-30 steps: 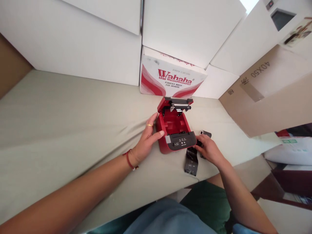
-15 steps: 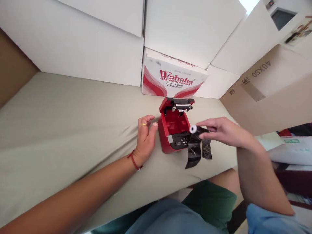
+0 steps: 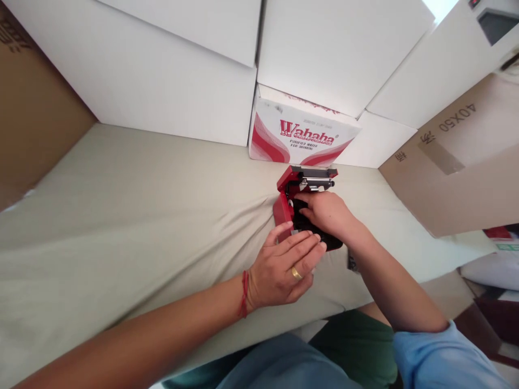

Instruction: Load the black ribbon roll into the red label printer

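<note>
A small red label printer (image 3: 281, 213) stands on the cloth-covered surface with its lid (image 3: 287, 177) raised, showing the roller and metal bar beneath. My right hand (image 3: 327, 213) reaches into its open bay, fingers closed round a black label roll (image 3: 299, 217). The white core end of that roll shows at the bay's left wall. My left hand (image 3: 286, 267), with a gold ring and a red cord at the wrist, rests its outstretched fingers on the printer's front edge. Both hands hide most of the front panel. A dark strip end pokes out beside my right forearm.
Behind the printer stands a Wahaha water carton (image 3: 304, 132), backed by large white panels (image 3: 182, 81). Brown cardboard sides (image 3: 458, 156) bound the surface at right and left (image 3: 36, 119). The greenish cloth (image 3: 141, 205) is wrinkled left of the printer.
My right hand has moved left and put the black roll into the printer's bay. My left hand has shifted from the printer's left side to its front edge. The view has turned slightly left.
</note>
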`<state>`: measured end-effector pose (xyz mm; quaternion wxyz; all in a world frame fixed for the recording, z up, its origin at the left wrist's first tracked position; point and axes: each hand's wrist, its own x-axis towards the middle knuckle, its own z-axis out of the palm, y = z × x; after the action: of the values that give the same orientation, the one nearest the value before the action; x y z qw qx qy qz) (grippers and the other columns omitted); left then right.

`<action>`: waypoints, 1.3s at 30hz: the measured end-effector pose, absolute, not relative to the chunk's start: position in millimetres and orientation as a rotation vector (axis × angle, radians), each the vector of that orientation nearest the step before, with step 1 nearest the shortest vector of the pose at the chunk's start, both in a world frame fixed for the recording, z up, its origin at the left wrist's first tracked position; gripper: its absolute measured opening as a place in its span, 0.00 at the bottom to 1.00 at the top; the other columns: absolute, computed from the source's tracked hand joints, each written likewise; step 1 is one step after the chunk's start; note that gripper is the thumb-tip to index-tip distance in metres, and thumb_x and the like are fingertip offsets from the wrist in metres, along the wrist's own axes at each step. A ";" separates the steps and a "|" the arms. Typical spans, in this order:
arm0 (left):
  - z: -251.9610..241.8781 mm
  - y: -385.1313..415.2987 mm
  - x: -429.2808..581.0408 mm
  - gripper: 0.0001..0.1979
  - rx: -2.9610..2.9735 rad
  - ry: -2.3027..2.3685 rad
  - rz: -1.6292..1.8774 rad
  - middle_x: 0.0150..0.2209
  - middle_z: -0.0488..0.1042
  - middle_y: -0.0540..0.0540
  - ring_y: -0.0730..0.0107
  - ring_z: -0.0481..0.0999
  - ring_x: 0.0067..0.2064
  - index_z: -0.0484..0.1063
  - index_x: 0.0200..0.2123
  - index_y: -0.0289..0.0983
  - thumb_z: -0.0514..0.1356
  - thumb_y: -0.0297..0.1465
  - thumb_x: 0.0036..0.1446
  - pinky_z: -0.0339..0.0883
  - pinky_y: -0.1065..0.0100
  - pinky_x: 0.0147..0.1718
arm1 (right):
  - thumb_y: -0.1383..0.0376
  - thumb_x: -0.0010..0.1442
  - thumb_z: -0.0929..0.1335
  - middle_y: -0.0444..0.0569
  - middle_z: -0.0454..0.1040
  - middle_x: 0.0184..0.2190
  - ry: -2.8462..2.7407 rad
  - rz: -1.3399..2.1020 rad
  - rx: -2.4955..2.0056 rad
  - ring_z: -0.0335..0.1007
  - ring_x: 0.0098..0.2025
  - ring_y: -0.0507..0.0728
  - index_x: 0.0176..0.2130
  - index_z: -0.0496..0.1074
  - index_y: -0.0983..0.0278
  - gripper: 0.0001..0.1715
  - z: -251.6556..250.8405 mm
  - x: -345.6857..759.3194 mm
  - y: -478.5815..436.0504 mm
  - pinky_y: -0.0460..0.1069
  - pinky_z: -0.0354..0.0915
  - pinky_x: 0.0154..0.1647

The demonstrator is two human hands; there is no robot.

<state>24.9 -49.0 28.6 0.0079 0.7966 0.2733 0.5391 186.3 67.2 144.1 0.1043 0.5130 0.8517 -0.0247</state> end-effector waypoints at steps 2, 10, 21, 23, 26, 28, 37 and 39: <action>27.2 -47.4 23.9 0.36 2.492 0.866 1.673 0.62 0.89 0.38 0.52 0.89 0.64 0.66 0.78 0.43 0.63 0.27 0.69 0.65 0.40 0.80 | 0.65 0.75 0.70 0.57 0.90 0.59 2.461 -0.020 1.535 0.88 0.56 0.69 0.71 0.80 0.54 0.29 142.4 181.2 70.2 0.56 0.76 0.49; 30.1 -43.5 23.4 0.29 2.592 0.868 1.624 0.56 0.92 0.41 0.55 0.91 0.62 0.73 0.71 0.41 0.62 0.25 0.69 0.64 0.41 0.81 | 0.64 0.77 0.71 0.52 0.92 0.48 2.680 -0.486 1.613 0.88 0.44 0.62 0.66 0.83 0.59 0.23 150.4 202.0 59.3 0.54 0.78 0.49; 29.0 -42.7 18.1 0.29 2.455 1.083 1.834 0.54 0.90 0.44 0.54 0.88 0.61 0.74 0.70 0.44 0.65 0.26 0.68 0.73 0.46 0.74 | 0.62 0.82 0.70 0.57 0.79 0.75 3.241 -0.341 1.246 0.75 0.79 0.65 0.76 0.75 0.54 0.28 111.5 279.5 -35.1 0.69 0.68 0.83; 29.5 -42.5 17.4 0.28 2.506 1.062 1.805 0.51 0.90 0.45 0.55 0.88 0.58 0.75 0.70 0.44 0.65 0.26 0.68 0.72 0.47 0.74 | 0.62 0.82 0.70 0.57 0.77 0.77 3.257 -0.270 1.242 0.72 0.81 0.64 0.79 0.72 0.55 0.31 102.9 281.9 -37.2 0.68 0.66 0.84; 32.3 -42.4 16.2 0.23 2.584 1.056 1.720 0.48 0.91 0.48 0.57 0.88 0.55 0.77 0.66 0.43 0.65 0.27 0.70 0.71 0.48 0.73 | 0.63 0.82 0.69 0.56 0.77 0.77 3.287 -0.181 1.219 0.71 0.81 0.62 0.81 0.69 0.55 0.33 96.8 281.9 -38.8 0.68 0.65 0.85; 34.3 -42.0 15.3 0.19 2.625 1.058 1.687 0.47 0.91 0.47 0.57 0.88 0.54 0.80 0.63 0.41 0.66 0.28 0.71 0.70 0.49 0.72 | 0.64 0.82 0.69 0.56 0.78 0.76 3.313 -0.147 1.187 0.72 0.81 0.61 0.81 0.68 0.56 0.34 96.6 280.3 -41.5 0.67 0.64 0.86; 37.6 -40.2 13.6 0.13 2.689 1.012 1.632 0.46 0.92 0.47 0.59 0.89 0.53 0.81 0.57 0.38 0.67 0.25 0.71 0.67 0.49 0.74 | 0.56 0.85 0.68 0.50 0.86 0.68 3.405 -0.575 1.758 0.85 0.70 0.61 0.71 0.80 0.50 0.23 117.8 280.3 -11.6 0.62 0.74 0.79; 37.7 -40.3 14.1 0.13 2.673 1.033 1.636 0.46 0.92 0.46 0.57 0.88 0.54 0.81 0.57 0.38 0.67 0.25 0.71 0.66 0.48 0.74 | 0.47 0.84 0.67 0.51 0.86 0.69 3.308 -0.729 2.122 0.83 0.71 0.63 0.70 0.82 0.51 0.25 120.4 278.3 22.7 0.62 0.75 0.77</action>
<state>14.1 -40.3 37.7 -0.0790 0.8076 0.3120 0.4942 278.3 22.7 120.4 -0.4148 0.4830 0.7530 -0.1660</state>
